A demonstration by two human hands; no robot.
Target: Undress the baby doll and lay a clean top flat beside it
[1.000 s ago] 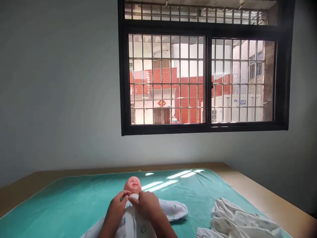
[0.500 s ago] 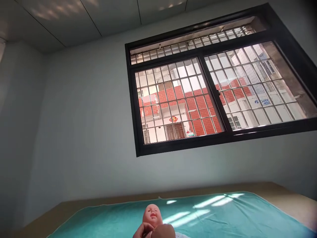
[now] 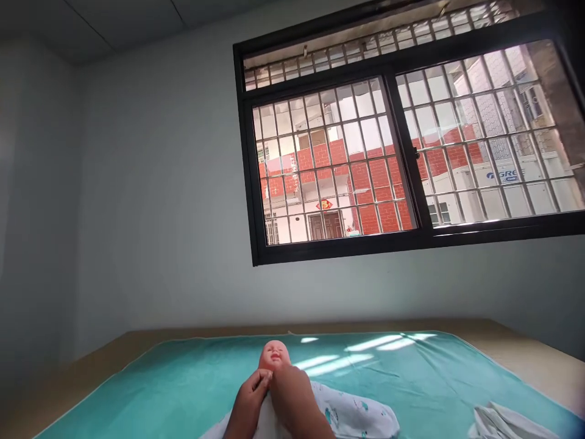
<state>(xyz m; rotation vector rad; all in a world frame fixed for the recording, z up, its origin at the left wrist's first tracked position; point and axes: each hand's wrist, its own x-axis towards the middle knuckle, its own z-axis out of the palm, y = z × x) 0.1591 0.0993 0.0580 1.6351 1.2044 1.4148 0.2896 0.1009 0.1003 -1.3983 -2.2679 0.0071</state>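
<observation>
Near the front edge of the teal sheet (image 3: 159, 390), about midway along it, a baby doll (image 3: 274, 355) lies on its back in the head view, its head pointing toward the far edge and the wall. It wears a white printed garment (image 3: 351, 416), one sleeve spread flat on the sheet toward the right edge. Both hands meet just under the doll's chin. The left hand (image 3: 249, 402) has thumb and forefinger pinched together on the garment's neckline, touching the doll's throat. The right hand (image 3: 292, 396) lies beside it, pressed against the left, its back turned to the camera; its fingertips are hidden, so I cannot tell whether they grasp the cloth or only rest on it. A crumpled white cloth (image 3: 498, 422) sits at the front right corner of the sheet, well apart from the doll. A barred window (image 3: 411, 140) fills the wall beyond.
</observation>
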